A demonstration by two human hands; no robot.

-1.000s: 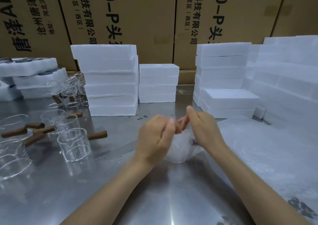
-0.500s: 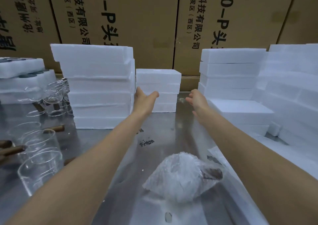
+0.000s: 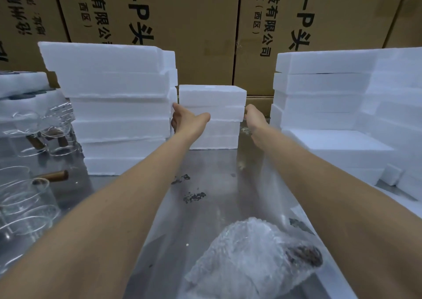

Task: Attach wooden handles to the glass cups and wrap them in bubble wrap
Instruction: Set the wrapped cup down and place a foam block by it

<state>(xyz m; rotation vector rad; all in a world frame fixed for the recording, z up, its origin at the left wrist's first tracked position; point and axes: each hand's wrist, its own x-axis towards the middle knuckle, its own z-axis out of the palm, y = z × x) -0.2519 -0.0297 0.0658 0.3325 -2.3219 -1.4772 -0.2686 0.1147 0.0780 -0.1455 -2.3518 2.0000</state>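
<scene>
A glass cup wrapped in bubble wrap lies on the steel table near me, its dark wooden handle showing through at the right. Both arms reach far forward to the small middle stack of white foam blocks. My left hand touches the stack's left side, thumb across the front. My right hand presses against its right side, fingers hidden behind the edge. Bare glass cups with wooden handles stand at the left.
A tall foam stack stands left of the middle one, and more foam blocks pile up at the right. Further cups sit at the far left. Bubble wrap sheets lie at the right. Cardboard boxes form the back wall.
Both hands let go of the wrapped cup, which now lies on the table, and stretched forward until they reached the two sides of the middle foam stack.
</scene>
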